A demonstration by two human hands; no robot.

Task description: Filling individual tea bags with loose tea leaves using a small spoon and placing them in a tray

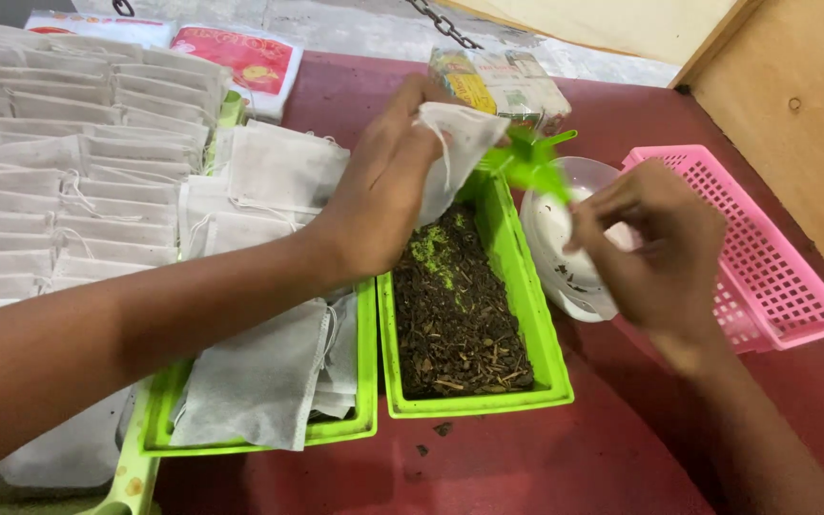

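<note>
- The left hand (383, 195) holds a small white drawstring bag (455, 153) above the far end of the green tray of dried herbs (455, 315); its grip is closed on the bag's upper part, the mouth turned toward the right hand
- The right hand (655, 253) has its fingers pinched together on a bright green scoop (526, 162), whose tip sits just at the bag's mouth; the scoop is blurred, so whether it carries any herbs cannot be told
- A clear plastic bowl (565, 238) lies just beside the tray, under the right hand; a pink basket (765, 257) stands further right on the red table (574, 458)
- A second green tray (259, 434) to the left holds limp empty bags; rows of flat white bags (59, 162) lie beyond it
- Risk, as a judgement: the bag's mouth looks narrow and slack, so a tilted scoop could shed herbs past it; most would drop back into the tray, though some could land on the table, where a few crumbs (436, 434) already lie
- A loose pinch on the thin fabric could let the bag slip into the herbs
</note>
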